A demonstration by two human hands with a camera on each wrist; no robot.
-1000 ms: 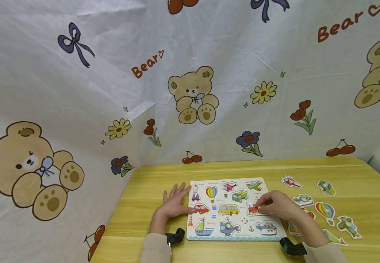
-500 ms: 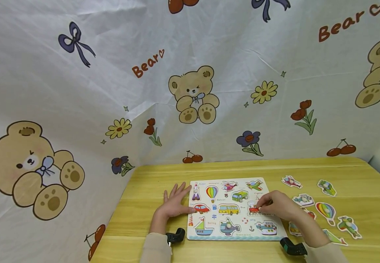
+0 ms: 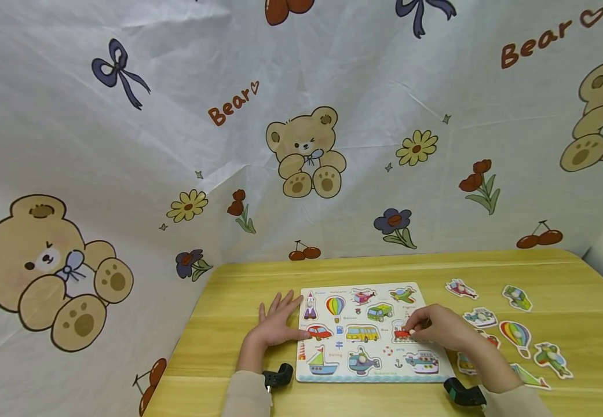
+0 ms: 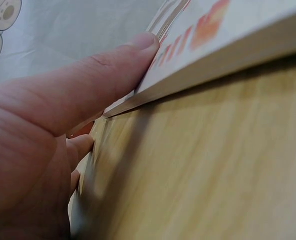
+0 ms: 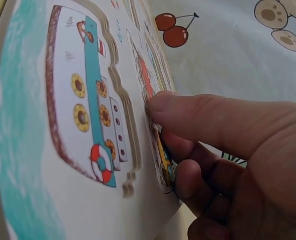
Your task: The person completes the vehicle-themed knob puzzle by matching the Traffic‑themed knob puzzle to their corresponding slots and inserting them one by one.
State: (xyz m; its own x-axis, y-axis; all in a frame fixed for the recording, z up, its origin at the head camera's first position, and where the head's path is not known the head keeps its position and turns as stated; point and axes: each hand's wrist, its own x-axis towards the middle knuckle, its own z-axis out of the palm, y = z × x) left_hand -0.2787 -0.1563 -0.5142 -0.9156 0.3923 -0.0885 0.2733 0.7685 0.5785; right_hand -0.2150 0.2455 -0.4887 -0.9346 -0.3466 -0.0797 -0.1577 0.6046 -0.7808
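A white puzzle board [image 3: 327, 370] printed with vehicles lies on the table. My left hand [image 3: 275, 327] rests at its left edge with fingers spread; the thumb [image 4: 122, 60] touches the board's top, next to the car picture. At the board's right side my right hand [image 3: 439, 324] pinches the train puzzle piece [image 3: 400, 331] between thumb and fingers, over the train's place. The piece's right part is hidden under the fingers in the head view. In the right wrist view the train piece [image 5: 164, 157] lies at the board, and the ship recess [image 5: 82, 100] is in front.
Several loose puzzle pieces lie right of the board, among them a balloon [image 3: 516, 337], a plane [image 3: 552, 358], a helicopter [image 3: 460, 288] and a truck [image 3: 517, 297]. Some are partly behind the right forearm. A bear-print cloth [image 3: 353, 220] hangs behind the table [image 3: 259, 272].
The head view has tilted very slightly. My right fingers have shifted a little at the train piece, and a pale spot now shows by the fingertips. My left hand stays in place.
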